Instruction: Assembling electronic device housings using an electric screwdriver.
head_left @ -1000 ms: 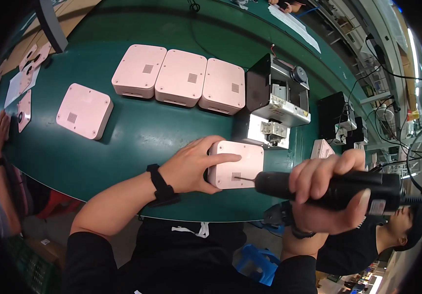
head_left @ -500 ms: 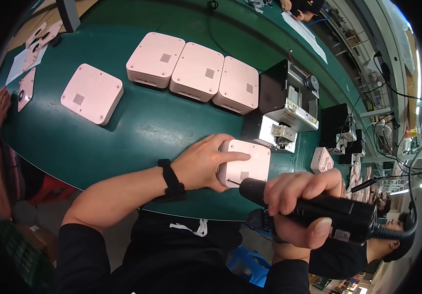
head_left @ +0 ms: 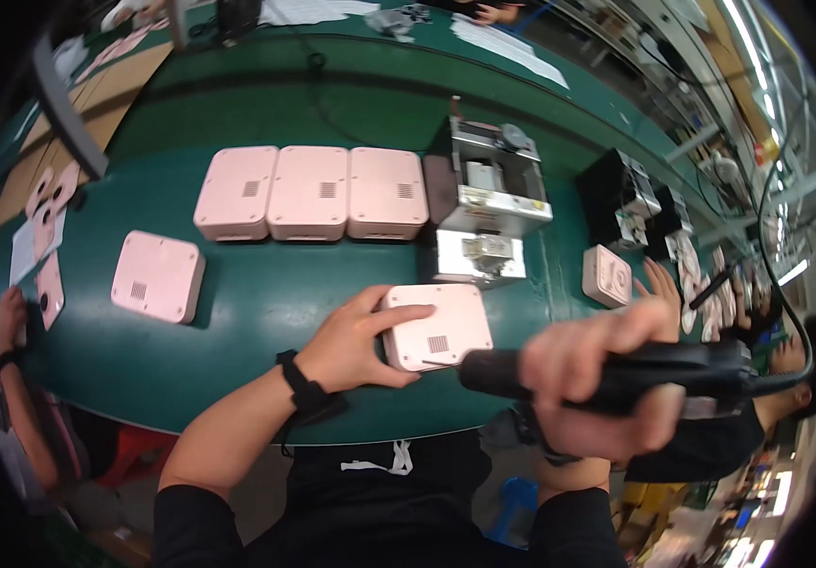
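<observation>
A pale pink, square case with rounded corners [head_left: 451, 324] lies near the bench's front edge, its vented, screw-holed face up. My left hand [head_left: 356, 343] grips its left side, index finger across the top and thumb along the near edge. In my right hand [head_left: 583, 379] is a black corded electric screwdriver [head_left: 491, 374], held almost level. Its thin bit points left to the case's near-left corner; whether it sits in the screw hole I cannot tell. Just beyond the case stands a black and silver screw feeder [head_left: 507, 204].
Three more pink cases [head_left: 309, 194] stand in a row beyond; another [head_left: 154, 275] lies at left. Pink panels [head_left: 50, 284] lie by a co-worker's hand [head_left: 8, 317]. At right, another person's hand [head_left: 659, 284] is beside a smaller pink unit [head_left: 607, 275].
The whole view has turned and shifted. My left hand stays on the case, and the screwdriver's bit remains at the same corner. A co-worker's hand now shows beside the pink unit at right.
</observation>
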Demonstrator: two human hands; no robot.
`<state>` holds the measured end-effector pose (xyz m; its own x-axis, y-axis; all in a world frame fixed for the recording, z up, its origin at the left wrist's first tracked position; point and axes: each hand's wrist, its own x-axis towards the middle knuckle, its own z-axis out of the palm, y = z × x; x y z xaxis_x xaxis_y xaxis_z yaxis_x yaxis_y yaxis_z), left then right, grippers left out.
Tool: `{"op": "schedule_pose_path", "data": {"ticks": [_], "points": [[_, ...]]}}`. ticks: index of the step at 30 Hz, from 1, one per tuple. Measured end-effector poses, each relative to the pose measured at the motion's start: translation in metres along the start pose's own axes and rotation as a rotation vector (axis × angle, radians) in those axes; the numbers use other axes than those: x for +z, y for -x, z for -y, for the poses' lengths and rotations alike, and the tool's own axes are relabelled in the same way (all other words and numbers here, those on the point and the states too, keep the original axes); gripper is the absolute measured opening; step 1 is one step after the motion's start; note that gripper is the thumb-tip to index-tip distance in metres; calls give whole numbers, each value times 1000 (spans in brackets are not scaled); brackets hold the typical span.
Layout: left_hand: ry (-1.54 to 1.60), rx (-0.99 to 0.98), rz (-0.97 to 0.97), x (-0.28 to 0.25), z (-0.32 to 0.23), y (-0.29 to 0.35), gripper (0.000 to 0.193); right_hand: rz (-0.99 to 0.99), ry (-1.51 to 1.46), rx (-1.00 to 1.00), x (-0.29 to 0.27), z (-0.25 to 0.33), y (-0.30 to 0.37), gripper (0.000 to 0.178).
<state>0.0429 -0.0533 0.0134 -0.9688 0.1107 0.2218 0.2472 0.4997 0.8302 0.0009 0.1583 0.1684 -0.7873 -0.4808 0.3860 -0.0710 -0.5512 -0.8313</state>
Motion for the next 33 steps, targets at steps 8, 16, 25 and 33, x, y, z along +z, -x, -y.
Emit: {"op": "schedule_pose_path", "data": {"ticks": [8, 16, 25, 33], "points": [[325, -88, 144, 3, -13, -11, 65, -223, 308, -164, -59, -1, 98, 50], [1447, -863, 457, 48, -52, -36, 74, -481, 236, -332, -94, -29, 151, 55], [1482, -984, 352, 183, -103, -140, 75, -466, 119, -366, -104, -39, 162, 53], [10, -144, 199, 110, -75, -99, 32, -458, 125, -435, -117, -35, 171, 53]]}}
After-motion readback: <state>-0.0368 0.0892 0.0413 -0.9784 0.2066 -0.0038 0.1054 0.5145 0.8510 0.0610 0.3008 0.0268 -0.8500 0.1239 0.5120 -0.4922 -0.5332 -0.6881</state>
